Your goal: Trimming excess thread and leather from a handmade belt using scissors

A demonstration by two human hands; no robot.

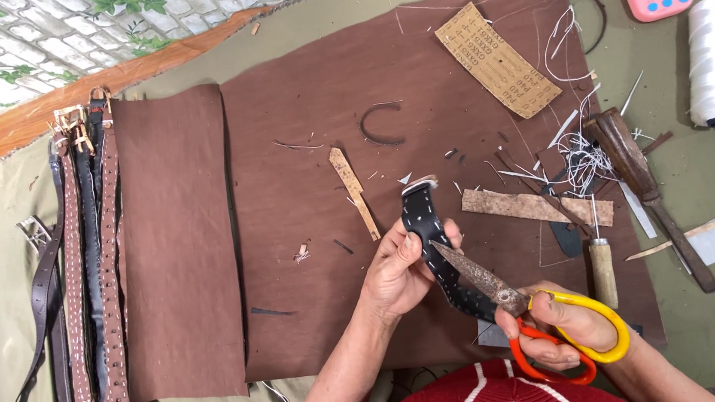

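Left hand (398, 266) pinches black stitched strap (425, 221) above brown leather sheet (301, 145); right hand (571, 329), fingers through the handles, grips rusty scissors (490, 284), whose blade tips touch the strap; awl (602, 270) lies just beside.

An olive-green cloth (712, 316) covers the work surface. Above it, toward the upper left, runs a strip of orange-brown wood (65, 106), and beyond that wood lies a wall covering (58, 33) printed with pale grey bricks and green ivy leaves. Light is even, casting only soft shadows on the cloth.
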